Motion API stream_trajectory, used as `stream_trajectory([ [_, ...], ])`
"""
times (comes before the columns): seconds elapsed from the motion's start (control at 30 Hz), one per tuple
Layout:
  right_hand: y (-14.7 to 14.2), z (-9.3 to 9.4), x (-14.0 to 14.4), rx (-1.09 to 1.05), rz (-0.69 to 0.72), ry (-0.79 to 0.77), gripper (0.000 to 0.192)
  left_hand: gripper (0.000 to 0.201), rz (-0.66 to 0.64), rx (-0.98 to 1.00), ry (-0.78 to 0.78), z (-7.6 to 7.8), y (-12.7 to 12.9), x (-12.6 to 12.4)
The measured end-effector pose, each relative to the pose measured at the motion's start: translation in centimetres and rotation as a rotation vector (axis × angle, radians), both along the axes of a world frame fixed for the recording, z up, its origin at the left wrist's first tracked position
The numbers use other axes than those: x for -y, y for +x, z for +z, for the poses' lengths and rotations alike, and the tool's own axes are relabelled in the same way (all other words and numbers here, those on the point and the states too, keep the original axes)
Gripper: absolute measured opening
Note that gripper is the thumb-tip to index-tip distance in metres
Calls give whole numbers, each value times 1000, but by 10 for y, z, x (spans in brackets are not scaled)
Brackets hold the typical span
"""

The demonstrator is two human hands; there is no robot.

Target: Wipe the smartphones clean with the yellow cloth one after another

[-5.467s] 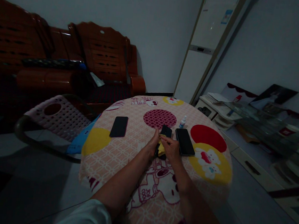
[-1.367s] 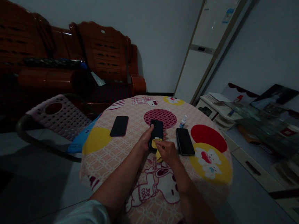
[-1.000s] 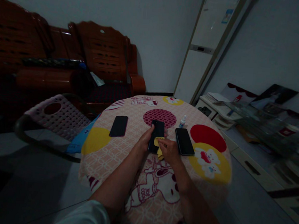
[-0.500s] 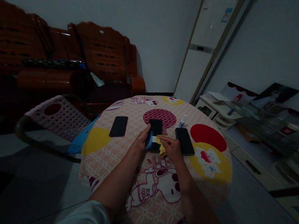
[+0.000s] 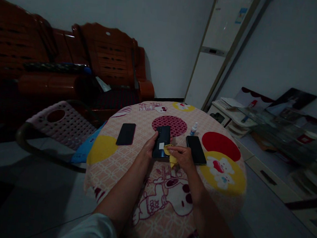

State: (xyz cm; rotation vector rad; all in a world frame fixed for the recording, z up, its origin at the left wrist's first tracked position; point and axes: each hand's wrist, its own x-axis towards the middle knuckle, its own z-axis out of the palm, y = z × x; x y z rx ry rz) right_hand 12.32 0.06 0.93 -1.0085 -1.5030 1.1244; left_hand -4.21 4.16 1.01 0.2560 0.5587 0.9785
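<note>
My left hand (image 5: 150, 145) is closed around the left side of a dark smartphone (image 5: 163, 134), whose back, with a camera block at the top and a pale label low down, faces me. My right hand (image 5: 182, 156) pinches a yellow cloth (image 5: 173, 160), and a fold of it touches the phone's lower right part beside the label. Just right of that hand, a second black phone (image 5: 196, 149) lies flat on the tablecloth. A small white spray bottle (image 5: 193, 128) stands upright behind it. Farther left, a third dark phone (image 5: 126, 134) with a reddish edge lies flat.
A patterned cloth covers the round table (image 5: 125, 175). On the left stand a woven chair (image 5: 60, 123) and a carved wooden sofa (image 5: 108, 59). A tall white air conditioner (image 5: 207, 71) is at the back. Along the right runs a low cabinet (image 5: 264, 174) with a glass top.
The held phone has shifted slightly left and turned a little. My right hand with the yellow cloth has moved slightly, and more of the cloth hangs below the fingers. The other phones and bottle have not moved.
</note>
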Motion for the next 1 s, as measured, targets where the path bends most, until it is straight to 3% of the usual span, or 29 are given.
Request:
stream_trajectory([
  [0.33,1,-4,-5,-57,-106,55,22,43,26,-260,-42,-4,9,2],
  [0.5,4,-6,-8,-90,-177,101,22,35,-30,-249,17,-2,13,7],
  [0.77,9,-1,-8,-149,-313,116,25,33,-124,-243,73,-10,14,8],
  [1.0,14,-3,-11,-200,-385,136,27,38,-180,-311,38,4,18,17],
])
